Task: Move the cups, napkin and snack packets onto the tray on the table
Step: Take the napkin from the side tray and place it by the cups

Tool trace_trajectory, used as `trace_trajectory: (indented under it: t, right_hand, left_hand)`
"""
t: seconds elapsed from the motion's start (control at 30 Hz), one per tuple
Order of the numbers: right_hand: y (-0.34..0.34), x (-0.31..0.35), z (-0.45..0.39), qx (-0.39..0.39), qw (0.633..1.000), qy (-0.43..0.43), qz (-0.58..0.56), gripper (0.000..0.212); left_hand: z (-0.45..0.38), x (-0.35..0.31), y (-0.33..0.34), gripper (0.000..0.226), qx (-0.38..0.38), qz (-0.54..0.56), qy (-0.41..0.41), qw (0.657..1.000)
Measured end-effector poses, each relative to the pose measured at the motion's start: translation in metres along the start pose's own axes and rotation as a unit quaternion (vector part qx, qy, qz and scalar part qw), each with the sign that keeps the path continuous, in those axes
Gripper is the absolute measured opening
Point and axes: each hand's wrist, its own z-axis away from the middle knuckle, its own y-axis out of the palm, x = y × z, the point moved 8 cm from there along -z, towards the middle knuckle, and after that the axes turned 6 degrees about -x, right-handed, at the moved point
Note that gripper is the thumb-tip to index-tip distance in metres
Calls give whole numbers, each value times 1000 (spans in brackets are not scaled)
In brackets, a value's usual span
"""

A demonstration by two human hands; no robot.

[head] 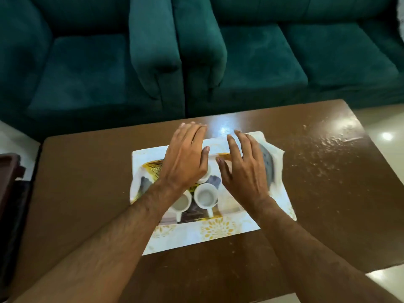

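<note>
A white rectangular tray (203,235) with gold flower and grey patterns lies in the middle of the brown table (87,193). Two white cups stand on it side by side: one (205,196) with its handle toward me, another (180,203) partly under my left forearm. A third white cup (206,174) peeks out beneath my left hand. My left hand (185,158) hovers flat over the tray's back half, fingers spread, holding nothing. My right hand (244,169) hovers over the tray's right half, fingers apart, empty. No napkin or snack packet can be made out.
Dark green sofas (196,51) stand right behind the table's far edge. A dark brown piece of furniture (11,182) sits off the table's left side. Pale glossy floor (389,136) shows at right. The table top right of the tray is scuffed and shiny.
</note>
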Motion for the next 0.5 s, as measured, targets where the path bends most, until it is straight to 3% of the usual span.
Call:
trace_trajectory:
  t: [0.5]
  right_hand:
    - [67, 341, 16, 126, 976, -166, -56, 67]
  left_hand:
    - [195, 261, -183, 60, 2, -114, -209, 971]
